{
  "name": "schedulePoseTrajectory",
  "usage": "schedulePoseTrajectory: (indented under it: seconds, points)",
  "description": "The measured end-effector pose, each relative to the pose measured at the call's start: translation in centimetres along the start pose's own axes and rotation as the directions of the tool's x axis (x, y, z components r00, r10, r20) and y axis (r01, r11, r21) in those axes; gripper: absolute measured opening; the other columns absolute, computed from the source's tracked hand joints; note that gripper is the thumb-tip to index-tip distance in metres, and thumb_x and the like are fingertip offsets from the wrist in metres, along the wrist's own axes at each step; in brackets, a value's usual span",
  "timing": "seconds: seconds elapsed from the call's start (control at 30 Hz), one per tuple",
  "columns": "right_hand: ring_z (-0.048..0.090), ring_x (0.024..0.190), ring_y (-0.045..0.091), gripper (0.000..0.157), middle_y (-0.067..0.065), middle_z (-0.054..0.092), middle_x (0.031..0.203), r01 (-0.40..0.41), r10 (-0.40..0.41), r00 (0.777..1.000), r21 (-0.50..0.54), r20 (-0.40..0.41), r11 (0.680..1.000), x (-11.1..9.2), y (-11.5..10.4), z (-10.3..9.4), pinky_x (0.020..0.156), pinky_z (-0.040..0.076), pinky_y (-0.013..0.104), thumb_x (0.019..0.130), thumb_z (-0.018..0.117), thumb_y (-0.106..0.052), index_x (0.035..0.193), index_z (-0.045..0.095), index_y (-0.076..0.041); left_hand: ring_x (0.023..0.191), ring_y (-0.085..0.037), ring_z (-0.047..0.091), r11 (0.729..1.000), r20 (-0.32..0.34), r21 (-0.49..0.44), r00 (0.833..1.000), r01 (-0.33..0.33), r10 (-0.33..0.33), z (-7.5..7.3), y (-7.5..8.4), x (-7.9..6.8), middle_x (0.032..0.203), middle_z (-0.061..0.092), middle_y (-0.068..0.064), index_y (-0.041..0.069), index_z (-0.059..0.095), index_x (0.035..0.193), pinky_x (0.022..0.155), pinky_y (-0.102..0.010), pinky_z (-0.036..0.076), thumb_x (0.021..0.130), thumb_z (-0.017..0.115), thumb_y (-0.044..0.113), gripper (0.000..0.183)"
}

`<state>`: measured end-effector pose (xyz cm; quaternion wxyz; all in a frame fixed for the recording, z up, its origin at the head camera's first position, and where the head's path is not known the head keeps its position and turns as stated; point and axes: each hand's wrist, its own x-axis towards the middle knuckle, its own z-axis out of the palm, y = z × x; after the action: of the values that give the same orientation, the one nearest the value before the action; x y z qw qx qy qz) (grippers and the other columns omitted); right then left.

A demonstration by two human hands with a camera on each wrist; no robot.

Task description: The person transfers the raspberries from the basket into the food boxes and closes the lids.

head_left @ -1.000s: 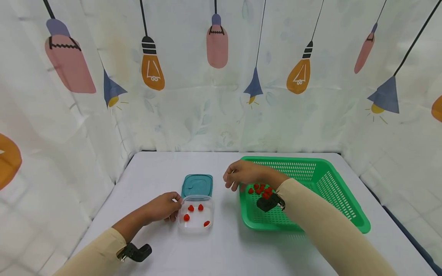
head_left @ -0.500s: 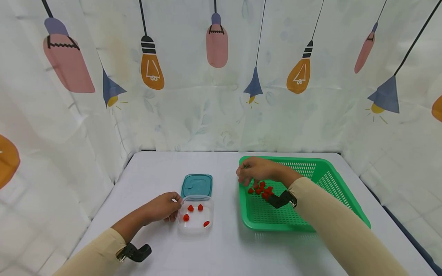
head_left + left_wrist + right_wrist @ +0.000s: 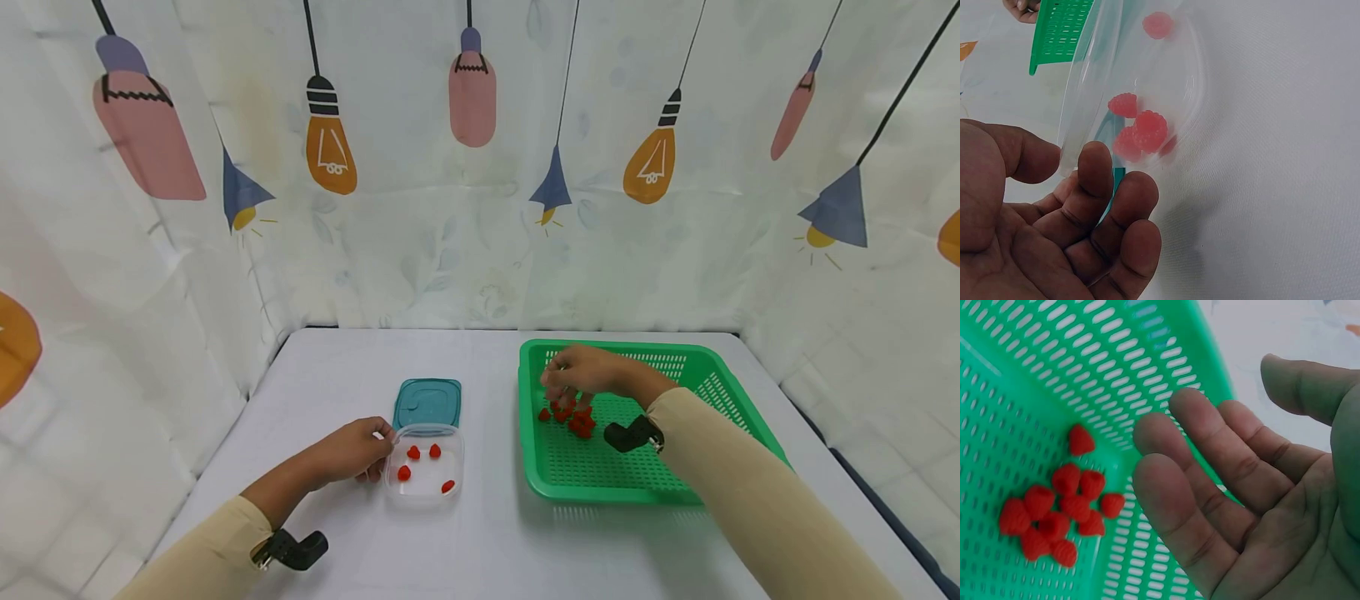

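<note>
My left hand point(image 3: 352, 452) pinches the left rim of a small clear plastic container point(image 3: 1094, 62) between thumb and index finger, its other fingers loosely bent below. Several red raspberries point(image 3: 1150, 131) lie spread inside the container. Over the left part of a green basket point(image 3: 600, 493), my right hand point(image 3: 588, 371) hovers with nothing in it. In the right wrist view its fingers point(image 3: 1213, 440) are slightly bent and its thumb stands apart from them. Below that hand, a cluster of raspberries point(image 3: 1075, 508) rests on the basket floor.
A teal lid point(image 3: 427, 403) lies flat on the white table point(image 3: 480, 542), just behind the container. The basket's raised slotted walls surround the raspberries on the right. A printed curtain point(image 3: 480, 233) hangs behind the table and along both sides.
My right hand has moved right, from beyond the basket's left rim to above the raspberries in it. The left hand and the container have stayed in place.
</note>
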<state>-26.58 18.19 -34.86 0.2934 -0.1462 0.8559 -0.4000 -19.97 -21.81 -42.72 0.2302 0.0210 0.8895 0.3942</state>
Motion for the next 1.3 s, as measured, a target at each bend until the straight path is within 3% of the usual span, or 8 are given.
schedulePoseTrajectory:
  seconds: [0.13,0.43,0.83,1.07,1.3]
  points:
    - [0.069,0.098,0.034,0.030,0.017,0.069,0.112,-0.053,0.053,0.999,-0.020,0.004,0.998,-0.5,0.9,-0.3,0.082,0.056,0.053,0.104,0.059,-0.027,0.121,0.067,-0.004,0.073,-0.024,0.059,1.000,0.005,-0.003,1.000,0.001,-0.001,0.0,-0.1,0.0,0.079,0.063,-0.010,0.006,0.059,0.117,0.066,-0.036,0.052,0.103,0.058,0.018,0.018]
    - [0.070,0.094,0.034,0.032,0.013,0.070,0.103,-0.106,0.105,0.994,-0.081,-0.011,0.991,-1.5,2.4,-0.8,0.071,0.058,0.043,0.103,0.058,-0.023,0.124,0.066,0.000,0.072,-0.024,0.059,1.000,0.004,-0.003,1.000,-0.007,0.007,0.0,-0.1,0.0,0.078,0.063,-0.009,0.006,0.058,0.117,0.065,-0.035,0.052,0.103,0.059,0.018,0.019]
    - [0.070,0.092,0.034,0.024,0.014,0.068,0.105,-0.169,0.171,0.985,-0.088,0.021,0.982,-2.0,3.5,-1.0,0.071,0.056,0.045,0.102,0.056,-0.013,0.120,0.067,-0.002,0.071,-0.024,0.059,1.000,0.004,-0.004,1.000,-0.007,0.007,-0.1,0.0,-0.1,0.078,0.063,-0.010,0.006,0.058,0.117,0.065,-0.036,0.052,0.103,0.059,0.018,0.019]
    - [0.071,0.093,0.033,0.030,0.011,0.071,0.104,-0.197,0.204,0.978,-0.129,0.043,0.972,-2.0,3.9,-0.8,0.070,0.056,0.043,0.098,0.064,-0.013,0.127,0.064,-0.005,0.072,-0.024,0.059,1.000,0.005,-0.008,1.000,-0.006,0.006,0.0,0.0,-0.1,0.079,0.063,-0.010,0.006,0.058,0.118,0.065,-0.036,0.051,0.102,0.060,0.017,0.019]
    - [0.072,0.090,0.030,0.030,0.010,0.070,0.104,-0.213,0.220,0.975,-0.135,0.039,0.968,-2.1,4.3,-0.7,0.070,0.057,0.043,0.100,0.063,-0.015,0.128,0.063,-0.005,0.072,-0.024,0.059,1.000,0.004,-0.005,1.000,-0.005,0.005,-0.1,0.0,-0.1,0.078,0.063,-0.010,0.006,0.058,0.118,0.065,-0.036,0.052,0.102,0.059,0.017,0.019]
